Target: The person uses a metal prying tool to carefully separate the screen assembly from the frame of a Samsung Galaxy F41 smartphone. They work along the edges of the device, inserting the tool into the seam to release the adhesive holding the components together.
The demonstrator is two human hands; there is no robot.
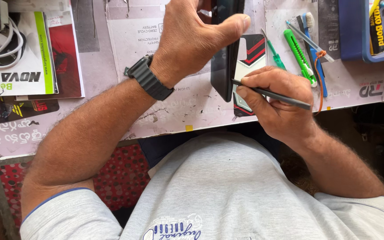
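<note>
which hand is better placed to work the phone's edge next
Right, likely. The right hand already holds the thin tool with its tip at the phone edge. The left hand grips the phone upright, so it is occupied steadying it.

One head-worn camera looks steeply down past the wearer's grey shirt onto the near edge of the workbench, close in, forearms filling the middle, bench clutter at the far side

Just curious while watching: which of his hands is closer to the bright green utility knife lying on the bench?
Right. The right hand, holding a thin dark metal tool, sits just below-left of the green utility knife. The left hand, gripping a black phone on edge, is farther left.
</note>
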